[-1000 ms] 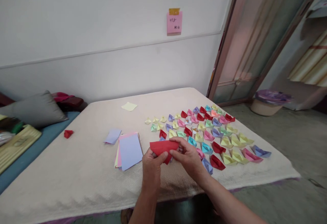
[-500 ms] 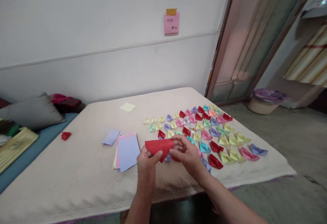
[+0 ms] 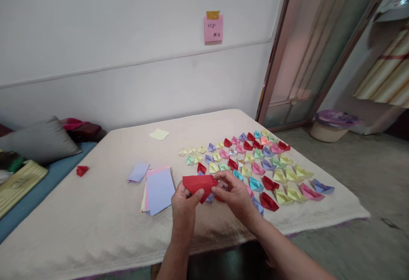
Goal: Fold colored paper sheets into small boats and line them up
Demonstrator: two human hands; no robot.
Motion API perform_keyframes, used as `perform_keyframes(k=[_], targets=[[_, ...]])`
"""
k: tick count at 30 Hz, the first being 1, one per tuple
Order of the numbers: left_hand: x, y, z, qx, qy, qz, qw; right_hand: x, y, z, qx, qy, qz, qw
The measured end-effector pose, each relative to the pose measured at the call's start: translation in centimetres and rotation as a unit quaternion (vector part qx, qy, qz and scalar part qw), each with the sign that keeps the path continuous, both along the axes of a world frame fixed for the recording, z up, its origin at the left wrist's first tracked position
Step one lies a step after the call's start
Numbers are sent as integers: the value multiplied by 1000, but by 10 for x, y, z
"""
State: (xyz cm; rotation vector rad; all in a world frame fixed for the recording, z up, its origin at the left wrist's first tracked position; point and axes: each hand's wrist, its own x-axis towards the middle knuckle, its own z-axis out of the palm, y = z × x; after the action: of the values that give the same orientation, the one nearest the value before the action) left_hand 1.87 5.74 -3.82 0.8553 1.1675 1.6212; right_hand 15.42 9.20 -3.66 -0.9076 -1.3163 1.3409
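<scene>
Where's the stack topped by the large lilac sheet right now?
In the head view, the stack lies on the cream cover, left of centre, between the smaller lilac paper and the person's left hand.

Apparently a room in a home: 1 grey cushion (image 3: 46,140), 1 striped curtain (image 3: 388,77), 1 bag-lined bin (image 3: 328,132).

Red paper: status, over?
Left hand: grip closed on red paper. Right hand: fingers at its right end. Paper folded, held above cloth. Paper boats close by.
</scene>
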Motion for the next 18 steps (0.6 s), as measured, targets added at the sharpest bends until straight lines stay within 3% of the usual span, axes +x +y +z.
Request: perform_keyframes(k=[5,9,16,18], targets=[[-1,0,1,-6,2,-11,1000,-1,3,-3,-7,17,-10,1000],[-2,0,0,-3,12,-7,1000,0,2,-2,17,-25,-25,999],[-2,0,-1,-2,-1,2,1000,2,-2,-6,210,-134,-93,964],[-2,0,0,-3,-2,8,1000,2,-2,-8,235,-150,-93,956]])
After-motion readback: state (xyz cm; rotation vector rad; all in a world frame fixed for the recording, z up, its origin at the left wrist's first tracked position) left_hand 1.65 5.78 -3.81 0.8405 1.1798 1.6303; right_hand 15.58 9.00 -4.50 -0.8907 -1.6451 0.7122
